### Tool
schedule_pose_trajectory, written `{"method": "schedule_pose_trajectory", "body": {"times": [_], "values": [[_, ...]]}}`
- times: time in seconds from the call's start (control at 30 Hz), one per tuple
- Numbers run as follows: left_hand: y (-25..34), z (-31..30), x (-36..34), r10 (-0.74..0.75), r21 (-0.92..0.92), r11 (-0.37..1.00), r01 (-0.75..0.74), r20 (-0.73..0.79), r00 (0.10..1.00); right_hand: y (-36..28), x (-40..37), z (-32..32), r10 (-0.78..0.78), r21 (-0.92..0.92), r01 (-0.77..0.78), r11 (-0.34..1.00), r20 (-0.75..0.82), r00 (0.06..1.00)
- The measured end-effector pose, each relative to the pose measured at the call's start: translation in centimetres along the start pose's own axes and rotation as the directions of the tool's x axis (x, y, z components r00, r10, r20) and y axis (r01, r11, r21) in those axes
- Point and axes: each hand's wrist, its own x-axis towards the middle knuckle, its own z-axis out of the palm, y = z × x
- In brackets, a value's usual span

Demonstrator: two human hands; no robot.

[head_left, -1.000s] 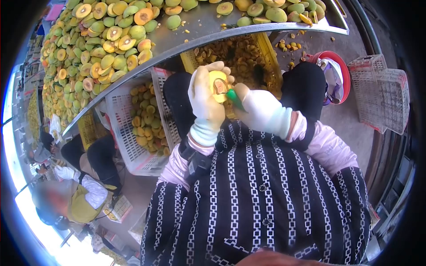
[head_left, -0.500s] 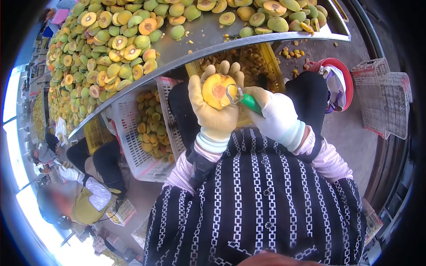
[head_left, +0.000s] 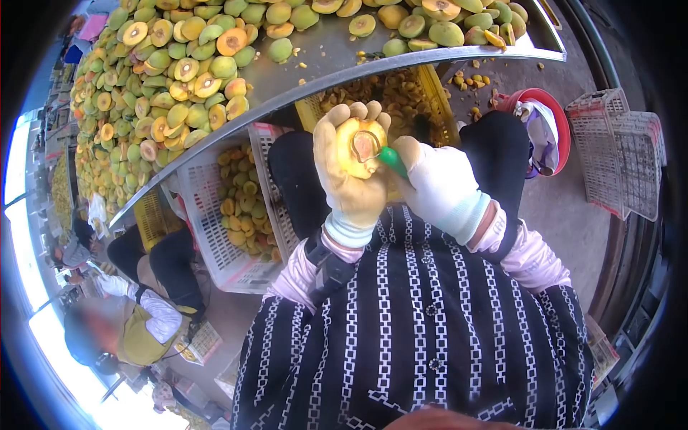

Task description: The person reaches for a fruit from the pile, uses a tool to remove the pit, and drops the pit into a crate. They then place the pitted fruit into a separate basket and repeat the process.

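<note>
My left hand (head_left: 349,179), in a yellow-palmed glove, cups a halved yellow peach (head_left: 346,152) with its cut face up and fingers curled round its far side. A reddish-brown pit (head_left: 365,145) sits in the middle of the flesh. Closed in a white glove, my right hand (head_left: 444,183) grips the green handle (head_left: 393,160) of a peach pitter. The pitter's curved metal loop lies against the flesh around the pit. Both hands are over my lap, in front of the yellow crate (head_left: 442,107) of peach scraps.
Peach halves (head_left: 154,93) are heaped on a metal table (head_left: 308,68) ahead. A white crate (head_left: 204,193) of peaches stands by my left leg. To the right are a red bucket (head_left: 564,136) and stacked white crates (head_left: 620,158). Another person (head_left: 147,322) sits at the left.
The pitter's loop has moved from the right edge of the peach half to around its pit. My right hand has come slightly left, and the peach is tilted more in my left hand.
</note>
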Motion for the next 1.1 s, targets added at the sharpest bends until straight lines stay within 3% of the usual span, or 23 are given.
{"method": "schedule_pose_trajectory", "body": {"times": [0.13,0.27,0.37,0.43,0.53,0.57,0.6,0.63,0.67,0.7,0.73,0.77,0.8,0.87,0.9,0.97,1.0,1.03,1.07,1.1], "values": [[0.1,-0.1,-0.1,0.034,-0.009,0.999,-0.034,0.005,0.999,0.8,0.3,0.6,-0.011,-0.101,0.015,0.995,0.044,0.999],[0.3,-0.7,-0.1,-0.022,-0.073,0.997,0.018,-0.047,0.999,0.5,0.7,0.6,0.018,-0.085,-0.007,0.996,0.126,0.992],[0.7,-0.6,-0.3,-0.039,-0.086,0.996,0.032,-0.074,0.996,0.2,0.9,0.9,0.026,0.047,-0.035,0.998,0.179,0.984],[0.9,-0.7,-0.2,-0.032,-0.081,0.996,0.025,-0.095,0.995,-0.5,1.0,0.7,0.06,0.234,-0.132,0.963,0.289,0.956],[1.4,-1.4,0.1,-0.009,-0.086,0.996,0.007,-0.027,1.0,-1.0,1.5,0.6,0.121,0.238,-0.225,0.945,0.387,0.914],[1.5,-1.5,0.3,-0.023,-0.058,0.998,0.023,0.011,1.0,-1.0,1.5,0.9,0.12,0.239,-0.225,0.945,0.386,0.915],[1.7,-1.6,0.5,-0.036,-0.03,0.999,0.038,0.049,0.998,-0.8,1.4,1.3,0.092,0.22,-0.158,0.963,0.286,0.954],[1.5,-2.3,1.2,-0.08,-0.099,0.991,0.092,0.116,0.99,-0.7,1.2,1.8,0.057,0.193,-0.093,0.977,0.184,0.981],[1.3,-2.5,1.6,-0.072,-0.101,0.991,0.084,0.117,0.99,-0.5,1.2,2.0,0.049,0.192,-0.085,0.978,0.182,0.982],[1.2,-2.7,2.0,-0.08,-0.241,0.965,0.104,0.105,0.991,-0.6,1.4,2.0,0.178,0.485,-0.263,0.834,0.216,0.96],[1.2,-2.9,2.4,-0.095,-0.374,0.919,0.123,0.093,0.991,-0.9,1.6,1.9,0.284,0.714,-0.406,0.571,0.293,0.913],[1.1,-3.2,2.5,-0.073,-0.387,0.917,0.102,0.09,0.993,-1.0,1.7,1.3,0.37,0.795,-0.565,0.221,0.468,0.803],[0.9,-3.1,2.4,-0.073,-0.385,0.917,0.102,0.088,0.993,-1.1,1.9,1.5,0.371,0.838,-0.526,0.142,0.448,0.813],[0.1,-2.2,2.0,0.019,-0.107,0.994,-0.014,0.041,0.999,-0.6,2.0,1.4,0.248,0.823,-0.565,0.054,0.537,0.806],[-0.1,-1.9,1.7,0.089,0.122,0.986,-0.113,0.192,0.977,-0.2,2.1,1.4,0.218,0.835,-0.549,0.024,0.532,0.818],[2.1,-0.7,0.9,-0.169,0.31,0.948,0.078,0.277,0.946,1.3,2.5,1.1,0.207,0.856,-0.517,-0.014,0.508,0.836],[2.4,-0.6,0.9,-0.263,0.415,0.901,0.124,0.296,0.918,2.4,2.9,1.2,0.176,0.9,-0.433,0.052,0.419,0.891],[2.0,-1.0,1.5,-0.317,0.327,0.924,0.201,0.355,0.88,2.7,3.6,-0.1,0.179,0.89,-0.442,0.109,0.42,0.89],[2.6,-1.4,1.2,-0.429,0.271,0.895,0.353,0.314,0.847,2.8,4.2,-1.3,0.179,0.879,-0.449,0.162,0.421,0.889],[2.9,-1.1,1.6,-0.487,0.132,0.869,0.476,0.395,0.779,3.1,4.7,-1.5,0.207,0.859,-0.418,0.294,0.37,0.906]]}}
